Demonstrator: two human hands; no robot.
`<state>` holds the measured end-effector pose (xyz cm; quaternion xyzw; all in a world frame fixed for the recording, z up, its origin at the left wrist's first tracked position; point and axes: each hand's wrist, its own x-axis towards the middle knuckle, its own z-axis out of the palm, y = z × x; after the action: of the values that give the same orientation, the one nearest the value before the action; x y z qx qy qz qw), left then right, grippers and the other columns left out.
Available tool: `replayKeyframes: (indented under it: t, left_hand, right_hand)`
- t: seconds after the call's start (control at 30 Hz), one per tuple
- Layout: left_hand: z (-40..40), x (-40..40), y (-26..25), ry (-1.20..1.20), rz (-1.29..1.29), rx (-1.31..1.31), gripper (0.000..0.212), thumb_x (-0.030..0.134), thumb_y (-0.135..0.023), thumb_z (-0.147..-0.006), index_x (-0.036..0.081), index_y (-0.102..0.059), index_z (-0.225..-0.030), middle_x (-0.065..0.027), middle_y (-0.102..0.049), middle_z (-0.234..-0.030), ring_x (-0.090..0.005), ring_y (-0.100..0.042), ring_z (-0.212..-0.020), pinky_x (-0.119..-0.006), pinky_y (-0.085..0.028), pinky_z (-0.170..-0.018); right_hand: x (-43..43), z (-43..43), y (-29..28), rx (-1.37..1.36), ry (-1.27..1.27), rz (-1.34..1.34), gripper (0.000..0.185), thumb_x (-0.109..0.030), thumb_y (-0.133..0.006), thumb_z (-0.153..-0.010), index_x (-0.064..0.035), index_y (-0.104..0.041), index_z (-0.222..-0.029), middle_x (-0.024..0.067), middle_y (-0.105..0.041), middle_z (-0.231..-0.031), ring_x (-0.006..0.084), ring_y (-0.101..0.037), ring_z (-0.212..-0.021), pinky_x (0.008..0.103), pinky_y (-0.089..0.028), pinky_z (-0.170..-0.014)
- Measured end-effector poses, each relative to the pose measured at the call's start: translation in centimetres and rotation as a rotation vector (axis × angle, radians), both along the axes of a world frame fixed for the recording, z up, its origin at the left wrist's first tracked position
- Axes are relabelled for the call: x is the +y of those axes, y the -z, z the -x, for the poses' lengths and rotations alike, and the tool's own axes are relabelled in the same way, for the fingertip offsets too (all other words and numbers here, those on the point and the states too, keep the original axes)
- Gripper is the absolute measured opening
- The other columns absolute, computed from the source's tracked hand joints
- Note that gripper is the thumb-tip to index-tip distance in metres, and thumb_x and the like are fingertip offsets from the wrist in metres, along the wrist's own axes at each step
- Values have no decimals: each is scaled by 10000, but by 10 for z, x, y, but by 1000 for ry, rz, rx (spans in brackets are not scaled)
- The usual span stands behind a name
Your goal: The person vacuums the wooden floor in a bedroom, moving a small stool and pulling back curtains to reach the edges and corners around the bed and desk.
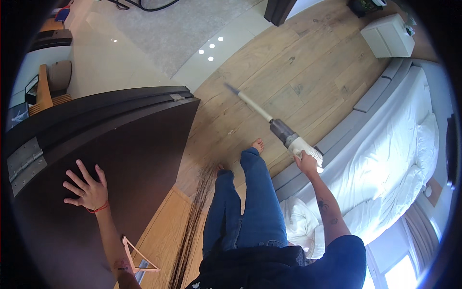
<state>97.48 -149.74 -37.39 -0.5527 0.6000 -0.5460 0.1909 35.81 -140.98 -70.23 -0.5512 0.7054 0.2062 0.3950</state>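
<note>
My right hand (308, 163) grips the handle of a white and grey cordless handheld vacuum cleaner (283, 132). Its long cream tube ends in a dark narrow nozzle (231, 88), which points away from me over the wood floor; whether the tip touches the boards I cannot tell. On the left, my left hand (88, 189) is spread with its fingers apart against the face of a dark brown door (140, 155). A metal hinge (27, 167) shows at the door's edge beside that hand.
A bed with white bedding (375, 177) and a grey padded frame (325, 139) runs along my right. Beyond its far end stands a white cabinet (389, 36). A pale rug (162, 32) and a black hose or cable (144, 5) lie past the doorway. A wooden triangular frame (139, 256) is near my left forearm.
</note>
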Motion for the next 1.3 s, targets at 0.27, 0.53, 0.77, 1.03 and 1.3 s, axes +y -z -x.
replayKeyframes:
  t: [0.27,0.53,0.77,1.03,1.3]
  left_hand:
    - [9,-3,8,-8,-28,16,554,521,-476,-842,250,-454,-1325,-104,-278,-1450,-331,-135,-1374,-581,-3,-1069]
    - [17,0,-8,62,-151,-1,517,466,-484,-857,285,-433,-1338,-61,-298,-1448,-291,-194,-1364,-567,-2,-1076]
    - [49,-4,-14,101,-410,-22,493,362,-454,-894,269,-379,-1373,-34,-284,-1462,-239,-257,-1346,-523,-129,-1079]
    - [65,-33,-6,486,-1339,376,406,219,-501,-872,166,-479,-1274,-148,-486,-1226,-242,-471,-1112,-439,-318,-953]
    - [128,-228,80,-237,-1798,746,312,139,-527,-866,113,-526,-1177,-96,-597,-861,-189,-562,-703,-329,-450,-663]
  right_hand:
    - [20,-41,37,102,543,138,587,-483,-536,-801,13,-550,-1113,297,-610,-914,434,-597,-887,501,-467,-781]
    - [136,-67,1,105,747,30,633,-535,-540,-790,38,-574,-1057,296,-615,-887,426,-600,-890,483,-464,-807]
    - [186,-130,8,111,1227,82,652,-512,-524,-813,75,-550,-1095,316,-599,-943,427,-586,-943,477,-458,-823]
    - [183,-198,-43,41,1281,-117,513,-522,-535,-821,-40,-547,-997,284,-619,-860,433,-601,-836,512,-454,-737]
    - [71,-283,-25,27,2135,-137,643,-497,-527,-827,111,-554,-1035,338,-582,-977,445,-565,-982,462,-438,-854]
